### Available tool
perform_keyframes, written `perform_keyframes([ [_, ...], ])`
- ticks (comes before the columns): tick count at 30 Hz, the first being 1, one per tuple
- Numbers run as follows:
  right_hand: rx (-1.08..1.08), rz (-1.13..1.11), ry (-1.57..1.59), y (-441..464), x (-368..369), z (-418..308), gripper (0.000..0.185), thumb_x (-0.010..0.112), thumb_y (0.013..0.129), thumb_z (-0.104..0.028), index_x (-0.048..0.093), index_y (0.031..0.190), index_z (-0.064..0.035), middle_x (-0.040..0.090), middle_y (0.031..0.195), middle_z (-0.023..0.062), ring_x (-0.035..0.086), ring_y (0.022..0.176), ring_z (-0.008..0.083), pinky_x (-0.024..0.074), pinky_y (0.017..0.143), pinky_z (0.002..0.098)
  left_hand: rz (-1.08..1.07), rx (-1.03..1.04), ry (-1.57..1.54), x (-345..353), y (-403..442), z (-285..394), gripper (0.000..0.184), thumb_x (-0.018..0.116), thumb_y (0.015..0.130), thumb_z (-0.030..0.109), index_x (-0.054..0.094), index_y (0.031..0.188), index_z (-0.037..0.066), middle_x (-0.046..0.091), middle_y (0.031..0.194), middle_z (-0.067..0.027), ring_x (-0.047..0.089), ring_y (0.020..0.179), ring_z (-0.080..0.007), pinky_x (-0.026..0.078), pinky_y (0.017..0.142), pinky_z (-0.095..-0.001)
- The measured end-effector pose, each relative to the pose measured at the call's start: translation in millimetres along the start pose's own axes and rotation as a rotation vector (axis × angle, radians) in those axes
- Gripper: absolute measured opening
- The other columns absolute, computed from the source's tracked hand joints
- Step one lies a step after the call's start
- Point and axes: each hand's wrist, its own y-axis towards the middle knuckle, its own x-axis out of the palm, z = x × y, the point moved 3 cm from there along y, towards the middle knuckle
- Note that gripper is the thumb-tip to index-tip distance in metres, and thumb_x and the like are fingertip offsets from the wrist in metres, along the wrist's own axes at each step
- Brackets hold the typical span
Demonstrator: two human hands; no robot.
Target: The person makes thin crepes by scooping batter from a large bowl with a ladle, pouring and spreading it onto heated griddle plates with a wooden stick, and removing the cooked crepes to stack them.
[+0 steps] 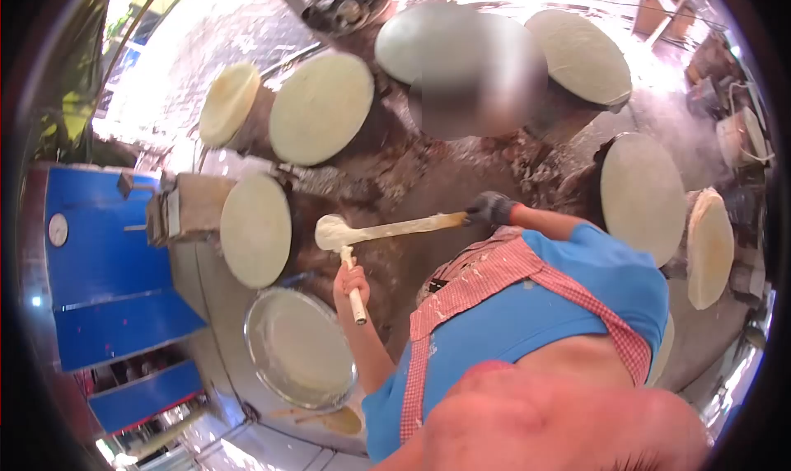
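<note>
My left hand (353, 283), bare, is closed around a short pale stick (358, 304). The stick's upper end touches a sticky off-white lump of dough (332, 233). That lump sits on the head of a long wooden paddle (408, 227), whose shaft is smeared with dough. My right hand (492, 210) wears a dark glove and grips the bare wooden end of the paddle. Below my left hand stands a wide metal-rimmed basin (255, 351) with a pale, smooth surface inside. Left of the paddle head is a round griddle coated in pale batter or dough (256, 230).
Several round griddles with pale tops surround me, among them one at the upper left (321, 108) and one at the right (643, 195). A pale round stack (709, 248) stands farther right. Blue panels (124, 261) with a dial are on the left. An upper-middle area is blurred.
</note>
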Motion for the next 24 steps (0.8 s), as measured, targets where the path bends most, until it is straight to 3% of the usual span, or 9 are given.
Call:
perform_keyframes([
  [4, 0.221, 0.341, -0.017, -86.5, -59.4, 131.5, 0.039, 0.057, 0.072, -0.044, 0.061, 0.087, -0.0079, 0.059, 0.078, 0.0156, 0.057, 0.075, 0.0329, 0.0440, 0.066, 0.0381, -0.082, -0.293, 0.054, 57.9, 136.2, -74.6, 0.027, 0.039, 0.090, 0.016, 0.044, 0.103, -0.007, 0.029, 0.055, 0.0019, 0.028, 0.038, -0.0047, 0.028, 0.031, -0.0174],
  [8, 0.566, 0.681, 0.057, -117.8, -158.1, 156.3, 0.033, 0.057, 0.075, -0.036, 0.059, 0.096, -0.0106, 0.059, 0.086, 0.0175, 0.058, 0.079, 0.0319, 0.0440, 0.069, 0.0379, -0.145, -0.375, 0.568, 143.5, 254.5, -128.8, 0.017, 0.042, 0.089, 0.016, 0.049, 0.105, 0.015, 0.029, 0.054, 0.0013, 0.027, 0.035, -0.0052, 0.023, 0.028, -0.0177],
  [11, 0.200, 1.050, 0.027, -92.7, -229.8, 122.2, 0.034, 0.055, 0.078, -0.030, 0.054, 0.107, -0.0113, 0.057, 0.092, 0.0196, 0.058, 0.085, 0.0312, 0.0437, 0.073, 0.0371, -0.098, -0.271, 0.997, 194.9, 355.6, -138.2, 0.025, 0.048, 0.086, 0.017, 0.038, 0.107, 0.025, 0.029, 0.053, 0.0017, 0.027, 0.034, -0.0054, 0.021, 0.027, -0.0176],
  [13, 0.123, 1.001, 0.059, -60.8, -261.2, 116.8, 0.035, 0.049, 0.082, -0.027, 0.049, 0.114, -0.0125, 0.056, 0.093, 0.0199, 0.057, 0.086, 0.0316, 0.0427, 0.076, 0.0372, -0.018, -0.132, 1.339, 226.7, 408.3, -155.5, 0.034, 0.051, 0.082, 0.016, 0.031, 0.108, 0.024, 0.030, 0.053, 0.0010, 0.028, 0.033, -0.0070, 0.023, 0.028, -0.0199],
  [16, 0.412, 0.740, -0.012, -7.9, -284.7, 79.0, 0.029, 0.037, 0.088, -0.031, 0.053, 0.108, -0.0176, 0.057, 0.081, 0.0201, 0.056, 0.079, 0.0329, 0.0421, 0.074, 0.0380, 0.038, 0.089, 1.526, 231.6, 468.3, -182.0, 0.041, 0.049, 0.079, 0.010, 0.030, 0.112, 0.025, 0.029, 0.053, 0.0004, 0.027, 0.033, -0.0081, 0.022, 0.028, -0.0204],
  [20, 0.701, 0.616, -0.093, 48.3, -272.2, 134.2, 0.029, 0.035, 0.088, -0.037, 0.057, 0.102, -0.0257, 0.055, 0.074, 0.0224, 0.054, 0.071, 0.0367, 0.0410, 0.065, 0.0386, 0.061, 0.038, 1.634, 191.4, 577.3, -141.9, 0.059, 0.045, 0.074, 0.003, 0.025, 0.124, 0.028, 0.040, 0.056, -0.0051, 0.041, 0.038, -0.0155, 0.034, 0.033, -0.0292],
  [21, 0.615, 0.646, -0.220, 42.6, -277.4, 133.2, 0.027, 0.043, 0.086, -0.034, 0.060, 0.101, -0.0199, 0.059, 0.079, 0.0173, 0.058, 0.070, 0.0281, 0.0433, 0.064, 0.0351, -0.034, 0.713, 2.120, 196.5, 591.4, -124.3, 0.066, 0.044, 0.072, 0.003, 0.020, 0.128, 0.030, 0.047, 0.062, -0.0101, 0.048, 0.046, -0.0208, 0.039, 0.041, -0.0338],
  [22, 0.624, 0.643, -0.219, 41.7, -278.2, 150.3, 0.027, 0.043, 0.086, -0.034, 0.060, 0.101, -0.0199, 0.059, 0.079, 0.0173, 0.058, 0.070, 0.0281, 0.0433, 0.064, 0.0351, 0.004, 0.863, 2.347, 206.9, 567.4, -126.7, 0.068, 0.042, 0.072, 0.004, 0.018, 0.131, 0.030, 0.053, 0.075, -0.0149, 0.053, 0.062, -0.0268, 0.042, 0.054, -0.0378],
  [24, 0.333, 0.874, 0.635, 50.0, -266.1, 186.5, 0.026, 0.056, 0.081, -0.023, 0.060, 0.103, -0.0106, 0.064, 0.085, 0.0074, 0.058, 0.070, 0.0171, 0.0447, 0.064, 0.0314, 0.082, 1.025, 2.564, 229.6, 521.6, -135.2, 0.070, 0.040, 0.072, 0.006, 0.016, 0.134, 0.030, 0.058, 0.088, -0.0197, 0.058, 0.077, -0.0328, 0.045, 0.068, -0.0419],
])
